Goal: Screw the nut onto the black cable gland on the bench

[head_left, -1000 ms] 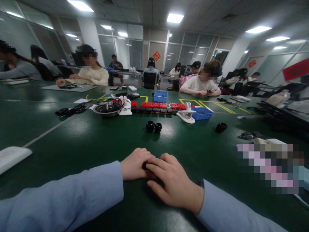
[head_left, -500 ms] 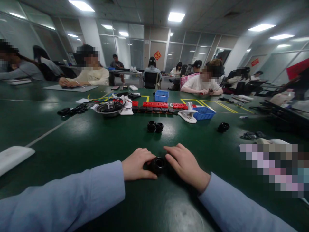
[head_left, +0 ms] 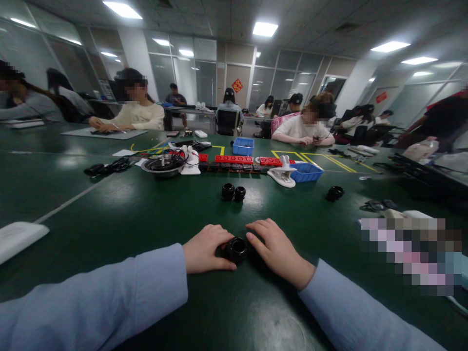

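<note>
A black hollow round fitting (head_left: 237, 249), shaped like a cable gland, stands on the green table with its opening facing up and toward me. My left hand (head_left: 210, 249) grips it from the left, thumb in front and fingers behind. Just to its right is my right hand (head_left: 278, 251), open, fingers stretched forward and thumb apart, with a small gap to the fitting. Farther ahead, two similar black fittings (head_left: 228, 192) sit side by side. Another black fitting (head_left: 335, 193) lies off to the right.
Across the table are a metal bowl (head_left: 161, 168) with cables, red blocks (head_left: 234, 160) in a row, white clip stands (head_left: 282, 173) and blue bins (head_left: 307, 172). A white object (head_left: 22, 240) lies at left, black cables (head_left: 109, 167) beyond it. People sit opposite.
My right forefinger has dipped slightly toward the table. The fitting in my left hand has tipped a little, and the whole view has shifted slightly.
</note>
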Action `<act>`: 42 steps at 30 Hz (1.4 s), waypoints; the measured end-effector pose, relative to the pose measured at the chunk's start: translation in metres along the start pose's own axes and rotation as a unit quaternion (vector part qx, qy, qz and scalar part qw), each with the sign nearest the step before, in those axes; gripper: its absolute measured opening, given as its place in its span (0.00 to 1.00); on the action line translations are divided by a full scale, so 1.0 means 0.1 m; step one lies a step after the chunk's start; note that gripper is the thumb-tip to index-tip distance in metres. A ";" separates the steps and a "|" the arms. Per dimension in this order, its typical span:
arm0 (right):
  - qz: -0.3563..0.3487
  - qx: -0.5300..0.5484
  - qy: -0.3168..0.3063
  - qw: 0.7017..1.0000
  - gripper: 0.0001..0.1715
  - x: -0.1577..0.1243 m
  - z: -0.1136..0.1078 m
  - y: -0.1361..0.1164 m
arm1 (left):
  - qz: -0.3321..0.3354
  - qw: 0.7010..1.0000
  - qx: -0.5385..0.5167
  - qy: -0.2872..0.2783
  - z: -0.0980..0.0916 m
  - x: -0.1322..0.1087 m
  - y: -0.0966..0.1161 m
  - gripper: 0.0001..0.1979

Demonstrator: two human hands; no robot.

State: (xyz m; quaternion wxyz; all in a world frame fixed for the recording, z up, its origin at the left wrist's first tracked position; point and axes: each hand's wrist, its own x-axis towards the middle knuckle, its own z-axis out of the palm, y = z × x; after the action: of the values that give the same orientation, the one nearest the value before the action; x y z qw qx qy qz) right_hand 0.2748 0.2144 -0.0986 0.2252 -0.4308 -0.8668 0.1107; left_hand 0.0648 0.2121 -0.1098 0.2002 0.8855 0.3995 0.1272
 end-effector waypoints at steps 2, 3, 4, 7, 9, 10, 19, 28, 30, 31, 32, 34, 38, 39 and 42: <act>-0.007 0.010 0.008 1.000 0.13 0.00 -0.01 -0.01 | -0.001 1.000 -0.001 0.000 0.00 0.00 0.00 0.21; -0.013 0.016 0.014 1.000 0.13 -0.01 -0.01 -0.02 | 0.000 1.000 -0.001 0.000 0.00 0.00 0.00 0.21; -0.020 0.023 0.021 0.999 0.13 -0.02 -0.02 -0.03 | 0.001 1.000 -0.001 0.001 0.01 0.00 0.00 0.21; -0.050 0.045 0.054 0.996 0.15 -0.07 -0.03 -0.12 | 0.003 1.000 0.001 0.007 0.02 0.00 -0.01 0.21; -0.072 0.057 0.070 0.993 0.16 -0.10 -0.03 -0.19 | 0.001 1.000 0.005 0.011 0.02 0.00 0.00 0.20; -0.082 0.061 0.071 0.992 0.17 -0.12 -0.03 -0.22 | -0.001 1.000 0.009 0.012 0.02 0.00 0.00 0.20; -0.103 0.059 0.035 0.992 0.14 -0.12 -0.02 -0.33 | 0.002 1.000 0.011 0.018 0.03 0.01 0.01 0.18; -0.089 0.054 0.019 0.994 0.17 -0.12 -0.04 -0.34 | -0.003 1.000 0.013 0.014 0.02 0.01 0.02 0.19; -0.089 0.056 0.013 0.994 0.17 -0.12 -0.04 -0.34 | -0.001 1.000 0.013 0.015 0.03 0.00 0.02 0.19; -0.088 0.058 0.011 0.994 0.17 -0.11 -0.03 -0.33 | 0.000 1.000 0.012 0.015 0.03 0.00 0.02 0.19; -0.088 0.059 0.010 0.994 0.17 -0.11 -0.03 -0.33 | 0.001 1.000 0.011 0.015 0.03 0.00 0.01 0.19; -0.088 0.062 0.010 0.994 0.17 -0.11 -0.02 -0.32 | 0.001 1.000 0.010 0.014 0.03 0.01 0.01 0.19; -0.088 0.062 0.014 0.994 0.18 -0.12 -0.02 -0.32 | 0.000 1.000 0.008 0.011 0.03 0.01 0.00 0.19; -0.088 0.060 0.015 0.994 0.18 -0.12 -0.02 -0.32 | 0.000 1.000 0.007 0.010 0.03 0.01 0.01 0.19; -0.089 0.057 0.016 0.994 0.18 -0.12 -0.02 -0.32 | -0.003 1.000 0.006 0.009 0.03 0.00 0.01 0.18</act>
State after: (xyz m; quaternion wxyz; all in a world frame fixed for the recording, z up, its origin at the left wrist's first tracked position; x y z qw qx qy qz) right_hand 0.2600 0.1857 -0.0877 0.2721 -0.3403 -0.8902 0.1329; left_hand 0.0672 0.2109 -0.1118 0.1917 0.8843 0.4046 0.1326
